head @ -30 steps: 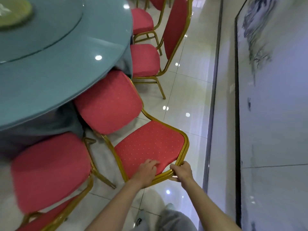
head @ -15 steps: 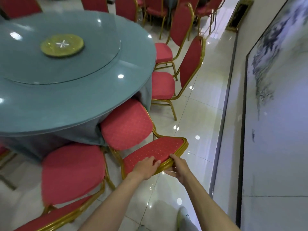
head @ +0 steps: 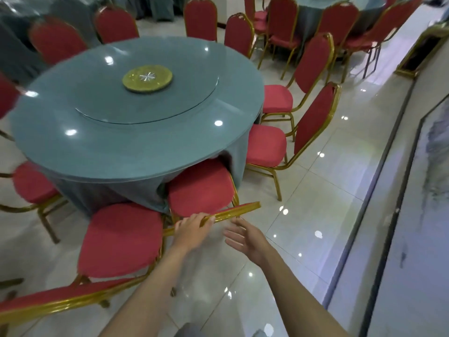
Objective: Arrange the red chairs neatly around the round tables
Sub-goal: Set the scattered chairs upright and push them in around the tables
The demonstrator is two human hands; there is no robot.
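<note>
**While our left hand (head: 192,229) grips the red chair (head: 200,188), our right hand (head: 245,239) hovers free**

Where the glossy tiled floor (head: 315,190) runs along the wall on our right, we look down on the round table (head: 136,147). It is draped in blue-grey cloth and carries a glass turntable (head: 189,103) with a gold disc (head: 147,79) at its centre. Red chairs with gold frames ring the table. Two neighbours (head: 266,145) stand on the right with their seats close to the cloth and their backs turned outward. Another one (head: 121,239) stands just beside our chair on the left. Far off at the upper right we make out a second table (head: 340,6) with more chairs, all of it blurred.

The red chair we are handling stands at the table's near edge. The front of its seat is tucked under the hanging cloth and its back is toward us. We see that back almost edge-on, so mostly its gold top rail (head: 235,211) shows.

Our left hand lies on that rail with its fingers (head: 206,218) curled over the top. Our right hand sits just beside the rail, palm turned inward, fingers straight and spread, holding nothing. We cannot tell whether its fingertips brush the metal.
</note>
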